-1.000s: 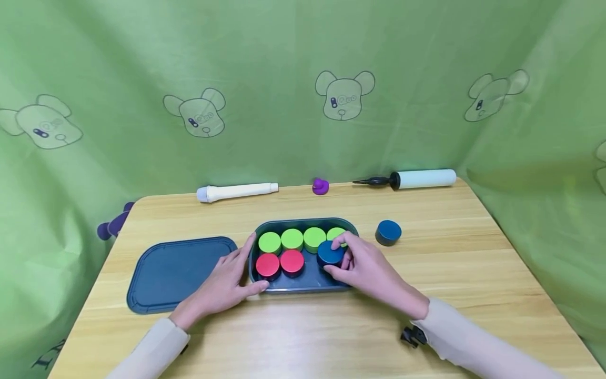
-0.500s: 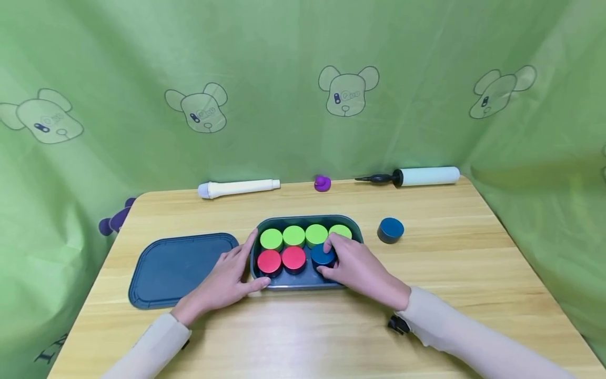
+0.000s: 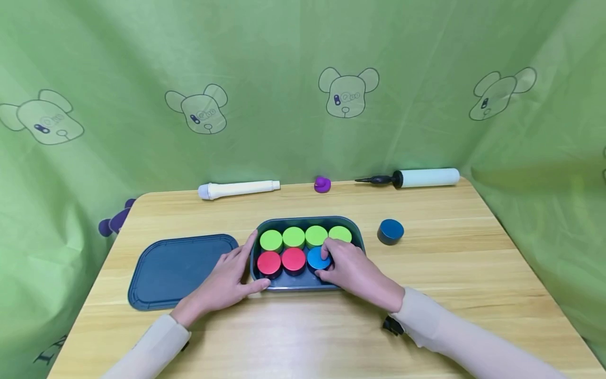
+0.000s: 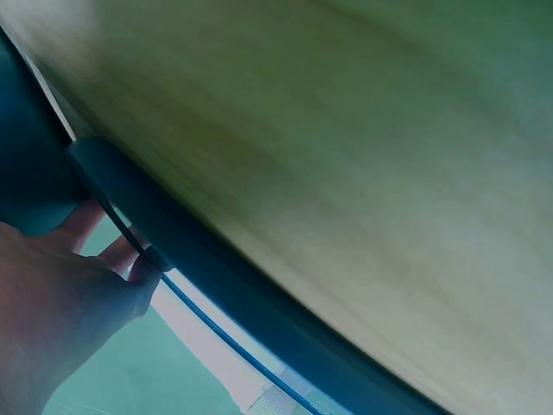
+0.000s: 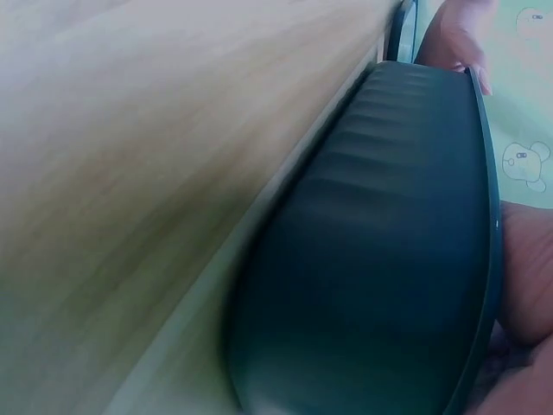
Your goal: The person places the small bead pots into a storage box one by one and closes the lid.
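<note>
A dark blue rectangular box (image 3: 303,285) with rounded corners holds a back row of several lime-green-topped round tins (image 3: 293,238). In front of them sit two red-topped tins (image 3: 269,261) on the left side. Beside these, a blue-topped tin (image 3: 317,259) stands in the box, pinched between thumb and fingers of my right hand (image 3: 355,268). My left hand (image 3: 227,279) rests along the box's left end, thumb at the front rim and fingers at the back. In the right wrist view, the box's outer wall (image 5: 371,216) hides the tins.
Another blue tin (image 3: 390,232) stands right of the box. A dark blue lid (image 3: 180,271) lies at the left. Along the back edge are a white microphone-shaped object (image 3: 239,189), a purple toy duck (image 3: 322,184) and a hand pump (image 3: 421,178).
My right hand has moved left and down, bringing the blue-topped tin into the front row beside the red ones. My left hand has stayed at the box's left end.
</note>
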`<state>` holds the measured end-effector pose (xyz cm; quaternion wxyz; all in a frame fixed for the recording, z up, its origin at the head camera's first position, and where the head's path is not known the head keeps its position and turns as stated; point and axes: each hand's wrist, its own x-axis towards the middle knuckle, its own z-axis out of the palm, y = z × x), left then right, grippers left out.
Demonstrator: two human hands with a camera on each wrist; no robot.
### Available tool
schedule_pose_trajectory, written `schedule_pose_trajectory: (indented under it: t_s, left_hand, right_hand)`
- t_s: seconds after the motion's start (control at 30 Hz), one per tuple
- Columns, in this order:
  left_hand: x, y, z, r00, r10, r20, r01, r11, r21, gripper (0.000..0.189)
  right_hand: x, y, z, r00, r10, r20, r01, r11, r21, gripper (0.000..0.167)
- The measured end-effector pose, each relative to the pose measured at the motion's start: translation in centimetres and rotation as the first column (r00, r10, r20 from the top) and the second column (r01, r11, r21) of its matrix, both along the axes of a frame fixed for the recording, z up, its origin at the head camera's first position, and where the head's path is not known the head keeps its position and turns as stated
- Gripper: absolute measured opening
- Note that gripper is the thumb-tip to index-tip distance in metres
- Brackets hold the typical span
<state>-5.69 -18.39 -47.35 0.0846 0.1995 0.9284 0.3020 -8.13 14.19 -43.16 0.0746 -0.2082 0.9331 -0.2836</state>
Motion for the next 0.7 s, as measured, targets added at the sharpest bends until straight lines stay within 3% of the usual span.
schedule_pose_trajectory:
  t_s: [0.2,0.7]
  left_hand:
    - [-0.03,0.01,-0.05,1.000,0.004,-0.008,-0.004,1.000,0.005,0.112]
    - [0.02,-0.07,-0.08,1.000,0.001,0.002,-0.001,1.000,0.003,0.112]
  right_hand:
    - [-0.01,0.12,0.07,0.999,-0.004,0.041,0.006,0.999,-0.050,0.032]
    - [0.54,0.66,0.75,0.996,-0.064,0.059,0.068,0.996,-0.065,0.035]
